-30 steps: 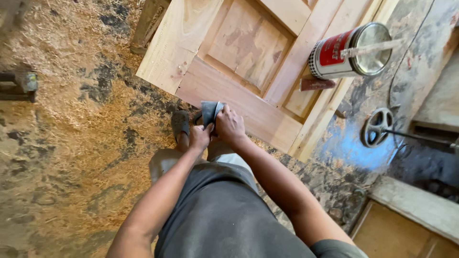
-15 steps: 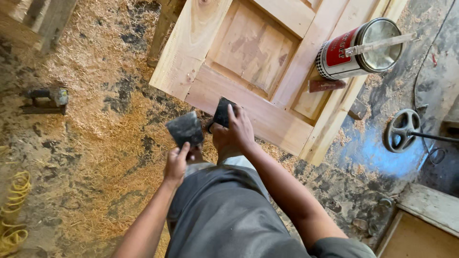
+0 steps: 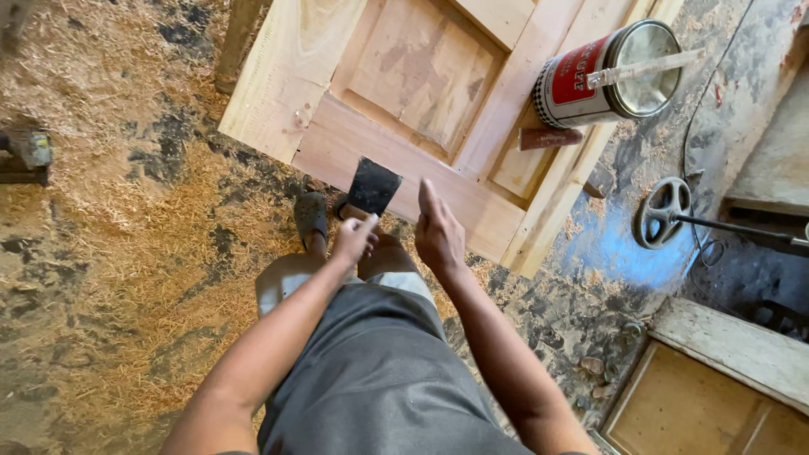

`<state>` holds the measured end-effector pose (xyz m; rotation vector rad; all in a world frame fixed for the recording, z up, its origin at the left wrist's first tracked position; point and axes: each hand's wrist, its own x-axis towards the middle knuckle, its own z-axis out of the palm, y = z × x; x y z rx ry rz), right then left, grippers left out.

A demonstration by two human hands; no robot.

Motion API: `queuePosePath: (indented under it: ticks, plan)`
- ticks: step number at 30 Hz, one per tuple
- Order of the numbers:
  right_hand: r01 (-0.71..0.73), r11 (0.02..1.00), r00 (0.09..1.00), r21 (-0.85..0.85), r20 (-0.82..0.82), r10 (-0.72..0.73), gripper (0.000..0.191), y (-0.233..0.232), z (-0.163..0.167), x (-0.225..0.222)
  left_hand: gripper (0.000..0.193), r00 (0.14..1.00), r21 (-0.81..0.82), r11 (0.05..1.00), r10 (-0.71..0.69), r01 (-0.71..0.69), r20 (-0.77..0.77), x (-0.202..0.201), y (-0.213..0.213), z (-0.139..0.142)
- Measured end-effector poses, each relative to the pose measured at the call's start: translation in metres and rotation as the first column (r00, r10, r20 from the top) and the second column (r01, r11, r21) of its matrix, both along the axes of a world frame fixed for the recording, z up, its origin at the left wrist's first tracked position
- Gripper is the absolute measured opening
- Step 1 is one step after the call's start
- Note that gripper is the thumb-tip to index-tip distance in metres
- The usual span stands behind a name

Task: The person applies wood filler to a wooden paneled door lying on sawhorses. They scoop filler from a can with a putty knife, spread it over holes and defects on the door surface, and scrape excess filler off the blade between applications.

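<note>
Just before the near edge of the wooden door (image 3: 396, 143), my left hand (image 3: 354, 240) pinches the dark scraper (image 3: 372, 187), blade up. Beside it my right hand (image 3: 438, 236) hangs empty, fingers straight together, thumb side up.

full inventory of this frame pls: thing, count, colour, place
wooden panel door: 1, pale raw wood, raised above the floor, upper centre
tin can: 1, red and white, on its side on the door, upper right
stick: 1, pale, across the can's open mouth
wood block: 1, reddish brown, below the can
wheel: 1, dark metal, on the floor, right
sawdust: pale yellow, over the floor, left
scraper: 1, dark blade, at the door's near edge
left hand: holds the scraper
right hand: open, empty, beside the scraper
</note>
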<state>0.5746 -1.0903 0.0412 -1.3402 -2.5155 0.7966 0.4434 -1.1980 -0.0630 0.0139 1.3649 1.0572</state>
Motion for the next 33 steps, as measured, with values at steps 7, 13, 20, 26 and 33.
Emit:
queuePosePath:
  ticks: [7,13,20,26,33]
  plan:
    - [-0.541,0.806,0.834,0.239,0.275,0.478,0.046,0.008,0.003,-0.049,0.034,0.957,0.004,0.974,0.222,-0.225,-0.185,-0.006,0.032,0.000]
    - [-0.593,0.769,0.801,0.238,0.273,0.533,0.042,0.002,-0.003,-0.078,0.028,0.874,0.094,0.987,0.162,-0.133,-0.458,-0.025,0.035,-0.012]
    - [-0.616,0.734,0.785,0.287,0.300,0.542,0.048,0.010,0.007,-0.121,0.025,0.844,0.109,0.988,0.151,-0.111,-0.514,-0.035,0.033,-0.013]
    - [-0.575,0.756,0.812,0.311,0.324,0.485,0.044,0.012,0.013,-0.143,0.023,0.877,0.133,0.989,0.125,-0.071,-0.463,-0.044,0.033,-0.002]
    - [-0.460,0.855,0.888,0.241,0.133,0.440,0.030,0.052,0.019,-0.143,0.030,0.877,0.042,0.984,-0.133,0.172,-0.461,-0.054,-0.029,0.001]
